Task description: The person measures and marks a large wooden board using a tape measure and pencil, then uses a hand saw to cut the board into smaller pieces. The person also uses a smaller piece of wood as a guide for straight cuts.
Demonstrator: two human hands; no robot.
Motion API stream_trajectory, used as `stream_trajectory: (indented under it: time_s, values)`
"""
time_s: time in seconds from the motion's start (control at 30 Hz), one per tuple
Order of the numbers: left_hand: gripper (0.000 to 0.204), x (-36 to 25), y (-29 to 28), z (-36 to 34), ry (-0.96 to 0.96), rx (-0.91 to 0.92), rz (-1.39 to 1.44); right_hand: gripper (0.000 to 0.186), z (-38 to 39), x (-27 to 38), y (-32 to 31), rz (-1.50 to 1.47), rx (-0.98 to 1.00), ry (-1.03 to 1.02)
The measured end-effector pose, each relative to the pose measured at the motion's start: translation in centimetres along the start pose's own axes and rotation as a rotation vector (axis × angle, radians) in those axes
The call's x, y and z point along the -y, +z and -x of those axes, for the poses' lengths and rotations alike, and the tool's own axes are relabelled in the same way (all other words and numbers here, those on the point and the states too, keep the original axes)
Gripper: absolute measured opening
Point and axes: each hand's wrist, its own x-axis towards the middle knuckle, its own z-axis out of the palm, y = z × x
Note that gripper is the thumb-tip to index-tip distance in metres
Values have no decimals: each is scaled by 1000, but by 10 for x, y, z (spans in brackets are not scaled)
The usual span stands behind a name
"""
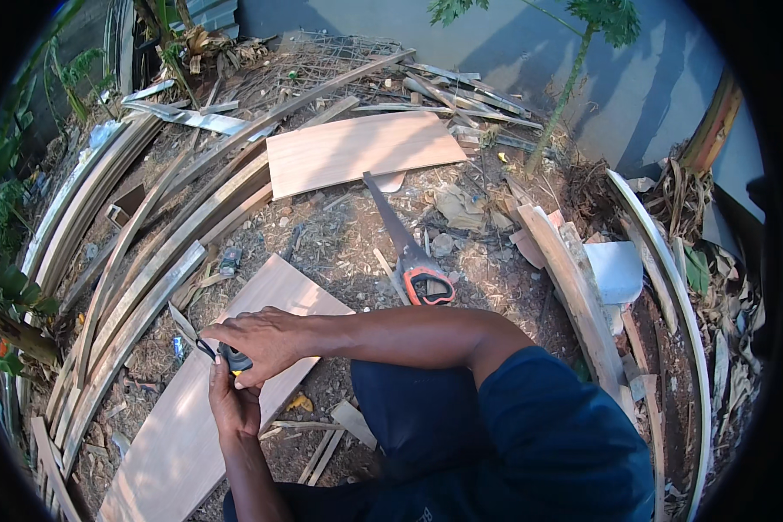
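Observation:
Both my hands meet over a pale wood-grain board (pixel 178 426) that lies slantwise on the ground. Between them is a small black and yellow tape measure (pixel 235 359) with a black strap loop (pixel 205 349). My right hand (pixel 268 341) reaches across from the right and wraps over its top. From below, my left hand (pixel 235 405) grips the lower side with closed fingers. Fingers cover much of the tape measure, and I cannot tell whether any tape is drawn out. A pale pointed strip (pixel 183 325) shows just beyond the fingertips.
A handsaw (pixel 393 228) with an orange and black handle rests with its blade tip at a second wood-grain board (pixel 365 150). Long timber lengths (pixel 170 230) lie at left, and more planks (pixel 574 291) at right. A grey wall (pixel 531 52) stands behind a slender plant (pixel 568 91).

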Motion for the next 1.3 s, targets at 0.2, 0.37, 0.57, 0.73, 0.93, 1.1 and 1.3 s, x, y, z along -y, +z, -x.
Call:
stream_trajectory:
  time_s: [0.2,0.37,0.57,0.73,0.93,1.1,1.3]
  values:
    - [39,0,-6,-3,60,20,119,96,-4,-11,-6,-118,-106,-167]
    - [45,-4,-1,-1,265,139,153,92,-5,-19,-14,-695,-96,140]
    - [53,-13,12,8,404,150,-160,81,-1,-21,-12,-1205,238,246]
    - [52,-24,11,9,263,31,-527,63,3,-24,-21,-623,11,182]
    - [27,-8,0,-7,27,33,-215,70,7,-20,-18,-122,128,130]
    - [22,0,-4,-14,-129,104,-339,93,8,-24,-13,-154,303,207]
    - [27,-2,-11,-31,-149,143,-50,89,35,-34,-42,79,357,207]
